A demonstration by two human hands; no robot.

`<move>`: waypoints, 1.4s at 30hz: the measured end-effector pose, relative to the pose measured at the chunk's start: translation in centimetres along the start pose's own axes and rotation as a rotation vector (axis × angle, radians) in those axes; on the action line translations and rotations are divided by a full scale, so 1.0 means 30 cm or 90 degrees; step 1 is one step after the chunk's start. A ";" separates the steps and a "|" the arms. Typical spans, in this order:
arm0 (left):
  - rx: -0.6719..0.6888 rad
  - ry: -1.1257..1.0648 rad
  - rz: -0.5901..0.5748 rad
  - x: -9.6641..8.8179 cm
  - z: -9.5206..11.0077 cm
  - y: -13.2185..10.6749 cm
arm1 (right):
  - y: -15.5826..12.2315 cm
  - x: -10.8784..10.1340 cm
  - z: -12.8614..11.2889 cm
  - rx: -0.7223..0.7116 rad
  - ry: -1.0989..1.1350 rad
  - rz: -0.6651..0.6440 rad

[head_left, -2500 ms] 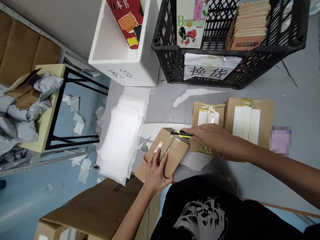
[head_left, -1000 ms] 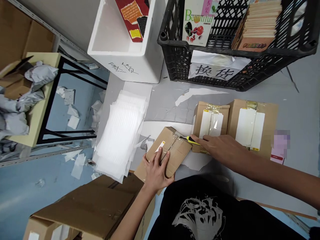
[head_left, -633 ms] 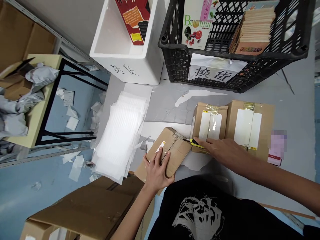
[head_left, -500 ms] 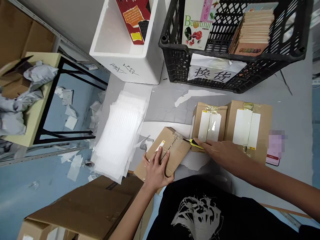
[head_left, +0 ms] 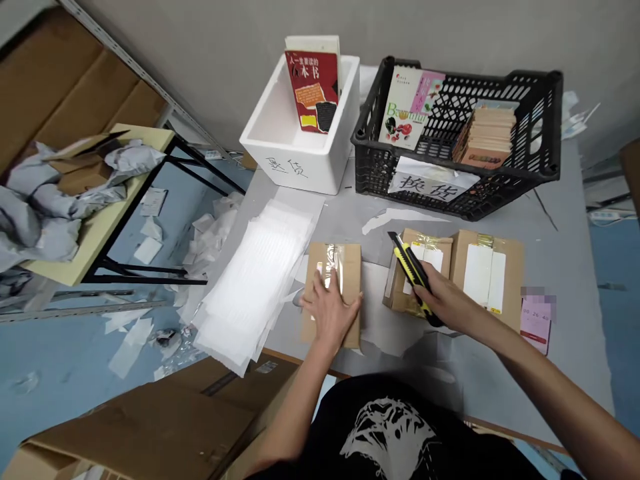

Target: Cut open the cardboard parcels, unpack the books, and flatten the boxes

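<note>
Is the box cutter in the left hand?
No, the yellow box cutter is gripped in the right hand, while the left hand rests on a taped cardboard box.

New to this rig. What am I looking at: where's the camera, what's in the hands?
No machine here: one camera worn on a person's head looks forward and down, so the bare arms at the bottom are the wearer's own. The left hand rests flat on a taped cardboard box. The right hand grips a yellow-and-black utility knife above a second cardboard box. On the grey work surface lie white foam sheets; beyond them stand a white foam box and a black plastic crate holding books.
</note>
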State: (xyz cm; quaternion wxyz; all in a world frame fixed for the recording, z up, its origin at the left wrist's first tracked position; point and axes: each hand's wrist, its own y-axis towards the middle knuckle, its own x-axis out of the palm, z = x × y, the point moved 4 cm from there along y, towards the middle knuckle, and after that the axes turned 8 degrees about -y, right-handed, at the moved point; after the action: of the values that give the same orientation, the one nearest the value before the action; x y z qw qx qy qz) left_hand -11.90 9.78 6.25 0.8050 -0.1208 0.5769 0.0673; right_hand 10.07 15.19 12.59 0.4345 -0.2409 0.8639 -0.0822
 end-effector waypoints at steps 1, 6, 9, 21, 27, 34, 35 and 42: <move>0.000 -0.013 -0.012 -0.005 0.012 0.015 | 0.024 0.019 -0.033 -0.004 0.020 0.009; 0.060 -0.045 -0.009 -0.016 -0.037 0.028 | 0.118 0.152 -0.206 -0.001 -0.088 0.093; 0.129 -0.064 0.060 0.001 -0.087 0.019 | 0.123 0.238 -0.284 0.012 -0.191 0.096; 0.119 -0.113 0.102 0.042 -0.111 0.020 | 0.098 0.375 -0.369 0.176 -0.448 0.030; 0.123 -0.147 0.087 0.050 -0.113 0.026 | 0.101 0.408 -0.396 0.195 -0.473 0.039; 0.150 -0.219 0.056 0.062 -0.114 0.031 | 0.050 0.441 -0.411 0.218 -0.485 0.039; 0.150 -0.226 0.054 0.062 -0.115 0.032 | 0.046 0.446 -0.412 0.219 -0.488 0.037; 0.156 -0.269 0.042 0.061 -0.119 0.034 | -0.025 0.467 -0.440 0.213 -0.535 0.034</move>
State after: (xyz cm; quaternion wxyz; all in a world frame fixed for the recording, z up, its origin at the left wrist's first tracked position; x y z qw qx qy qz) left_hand -14.80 9.73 3.32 0.9138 0.0133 0.4032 0.0471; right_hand -7.19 6.84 10.92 0.7823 -0.1576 0.5935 -0.1044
